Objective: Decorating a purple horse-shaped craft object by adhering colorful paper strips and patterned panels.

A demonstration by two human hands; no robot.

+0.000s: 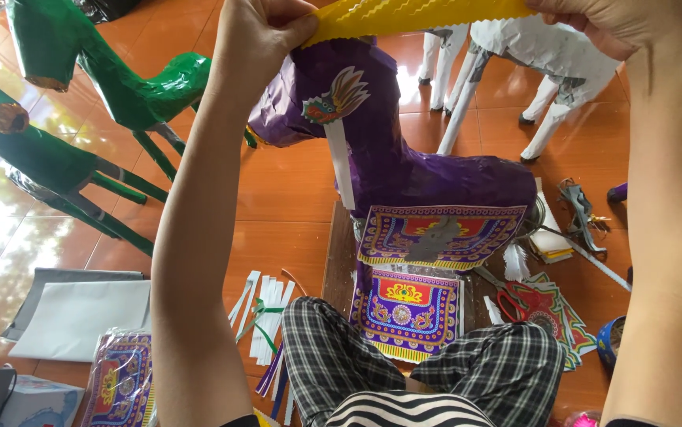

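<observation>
My left hand (pixel 266 35) and my right hand (pixel 610 24) are raised near the top of the head view, each pinching one end of a yellow scalloped paper strip (pixel 412 16) stretched between them. Right under the strip stands a purple paper horse (pixel 404 150) with a colourful ornament on its head, a white strip hanging down its neck, and a patterned saddle sheet (pixel 440 236) over its back. My knees in checked trousers (pixel 428 360) are in front of it.
Two green paper horses (pixel 111 79) stand at the left, a white one (pixel 530 47) at the back right. On the orange tile floor lie red-handled scissors (pixel 507 296), cut paper strips (pixel 266 312), patterned sheets (pixel 119 379), grey paper (pixel 80 312) and a tape roll (pixel 611 340).
</observation>
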